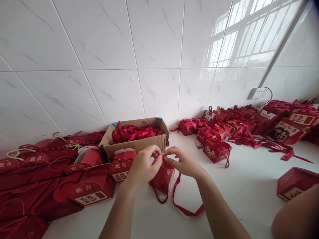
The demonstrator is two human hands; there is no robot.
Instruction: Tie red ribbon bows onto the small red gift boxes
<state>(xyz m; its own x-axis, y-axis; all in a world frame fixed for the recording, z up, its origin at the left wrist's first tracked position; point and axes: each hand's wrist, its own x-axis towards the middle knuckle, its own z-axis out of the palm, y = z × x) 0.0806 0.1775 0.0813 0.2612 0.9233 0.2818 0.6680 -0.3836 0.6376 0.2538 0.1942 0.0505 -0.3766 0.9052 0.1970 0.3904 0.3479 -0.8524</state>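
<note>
A small red gift box [161,179] stands on the white floor in front of me. A red ribbon [184,207] runs from its top and trails down in a loop to the right. My left hand [144,166] pinches the ribbon at the box's top, fingers closed. My right hand [183,161] pinches the same ribbon from the other side, fingertips almost touching the left ones. The knot area between my fingers is partly hidden.
A cardboard carton [136,144] full of red ribbons sits just behind the box. Untied red boxes [92,191] pile up at left. Boxes tied with bows [216,149] spread at right, along the tiled wall. Another red box [295,182] and a knee lie at lower right.
</note>
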